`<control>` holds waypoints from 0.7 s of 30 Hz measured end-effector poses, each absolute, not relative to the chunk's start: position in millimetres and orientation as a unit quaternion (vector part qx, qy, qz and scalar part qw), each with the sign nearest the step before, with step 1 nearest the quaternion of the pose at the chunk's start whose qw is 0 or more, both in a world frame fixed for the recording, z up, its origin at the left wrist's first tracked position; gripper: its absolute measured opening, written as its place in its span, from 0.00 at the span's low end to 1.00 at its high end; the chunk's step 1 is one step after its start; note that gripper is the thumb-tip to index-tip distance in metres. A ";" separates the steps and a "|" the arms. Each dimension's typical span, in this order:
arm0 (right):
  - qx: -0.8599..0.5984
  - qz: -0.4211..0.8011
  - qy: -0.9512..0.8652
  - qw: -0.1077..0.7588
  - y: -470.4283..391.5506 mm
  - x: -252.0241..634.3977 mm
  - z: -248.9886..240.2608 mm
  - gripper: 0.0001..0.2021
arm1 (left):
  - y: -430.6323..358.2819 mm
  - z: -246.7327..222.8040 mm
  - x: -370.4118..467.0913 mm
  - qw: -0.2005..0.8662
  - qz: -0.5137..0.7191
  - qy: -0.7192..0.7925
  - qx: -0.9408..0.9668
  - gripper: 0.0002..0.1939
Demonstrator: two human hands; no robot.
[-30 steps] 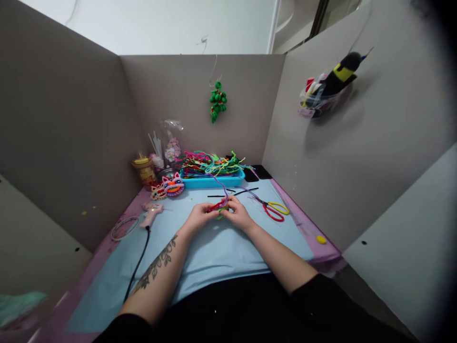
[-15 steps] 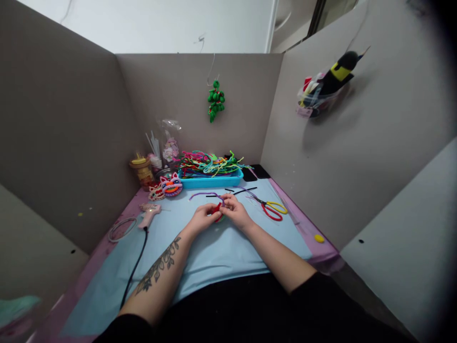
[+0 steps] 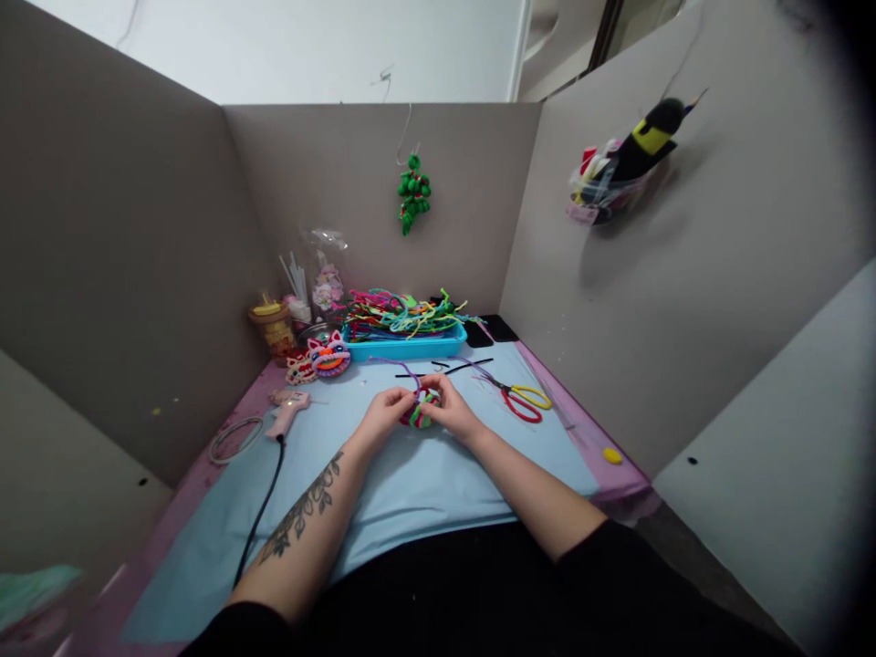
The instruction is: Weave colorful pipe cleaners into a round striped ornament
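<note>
Between my hands, just above the blue cloth, is a small red, green and white pipe-cleaner piece (image 3: 422,415). My left hand (image 3: 390,411) pinches a purple pipe cleaner (image 3: 413,372) against the piece's left side; its loose end bends up and to the left. My right hand (image 3: 452,406) is closed around the right side of the piece, thumb in front and fingers behind. The fingertips partly hide the piece, so its full shape does not show.
A blue tray (image 3: 403,349) of colourful pipe cleaners stands at the back. Scissors (image 3: 518,399) with red and yellow handles lie to the right. A pink glue gun (image 3: 287,412) with a black cord is at left, near finished lion-face pieces (image 3: 329,356). Black pipe-cleaner lengths (image 3: 472,365) lie ahead.
The piece has turned, and more green and white show now. The purple pipe cleaner has shifted from beside my right fingers to my left fingertips.
</note>
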State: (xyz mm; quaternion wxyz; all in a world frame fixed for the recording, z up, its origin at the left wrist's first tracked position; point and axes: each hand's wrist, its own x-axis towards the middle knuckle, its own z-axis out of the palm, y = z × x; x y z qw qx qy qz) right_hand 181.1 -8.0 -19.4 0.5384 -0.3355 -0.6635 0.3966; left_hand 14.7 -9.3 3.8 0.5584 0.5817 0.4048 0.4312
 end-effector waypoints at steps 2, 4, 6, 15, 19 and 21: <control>-0.339 0.425 -0.656 0.524 -9.4 180.8 -18.0 0.25 | -8.9 4.2 14.7 0.573 0.439 0.397 0.567 0.21; -0.337 0.447 -0.653 0.510 -10.8 179.9 -16.8 0.27 | -8.5 5.0 14.5 0.584 0.449 0.393 0.551 0.21; -0.333 0.464 -0.647 0.505 -12.3 178.9 -16.2 0.27 | -8.4 5.8 14.3 0.588 0.455 0.399 0.536 0.20; -0.335 0.465 -0.661 0.484 -16.7 175.7 -16.8 0.27 | -6.5 1.2 11.5 0.560 0.432 0.442 0.552 0.14; -0.363 0.399 -0.676 0.503 -14.6 177.4 -14.8 0.24 | -4.9 0.6 12.7 0.506 0.452 0.438 0.590 0.16; -0.368 0.358 -0.682 0.521 -13.0 179.0 -13.9 0.21 | -5.3 1.6 14.6 0.466 0.450 0.440 0.622 0.17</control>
